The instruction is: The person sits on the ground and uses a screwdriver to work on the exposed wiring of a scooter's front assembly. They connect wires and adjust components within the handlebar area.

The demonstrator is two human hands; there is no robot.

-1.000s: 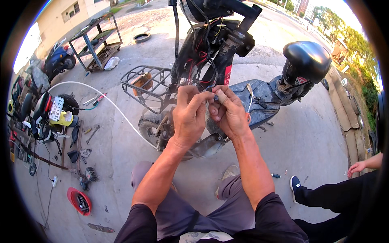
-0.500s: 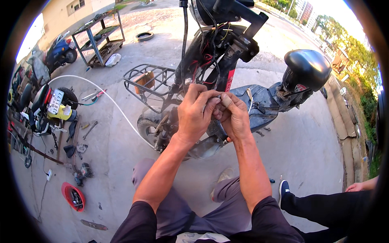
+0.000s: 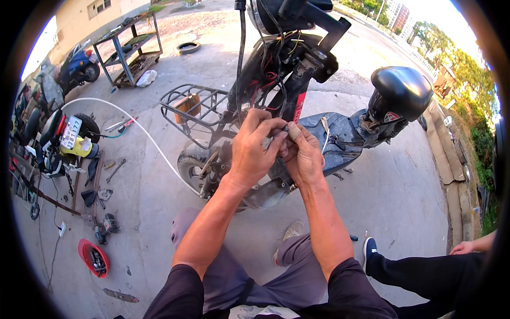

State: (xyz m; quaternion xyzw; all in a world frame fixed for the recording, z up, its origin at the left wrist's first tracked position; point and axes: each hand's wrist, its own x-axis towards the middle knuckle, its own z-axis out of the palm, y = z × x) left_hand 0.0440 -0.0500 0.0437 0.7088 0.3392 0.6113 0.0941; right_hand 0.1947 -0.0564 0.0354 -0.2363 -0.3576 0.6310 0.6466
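My left hand and my right hand meet in front of a partly stripped scooter. Both are closed, their fingertips pinched together around something small and dark that I cannot make out. Behind my fingers, the scooter's front column shows bare red and black wires. A black wire rack with an orange-brown block in it juts out to the left of the column. To the right lie the dark footboard and the black seat.
A red bowl of metal parts, a drill and a wrench lie on the left floor. A white hose curves toward the scooter. Another person's leg and hand are at the right. Farther back stands a metal shelf cart.
My hands stay pinched together at nearly the same spot, with only slight finger movement. The whole view has shifted a little.
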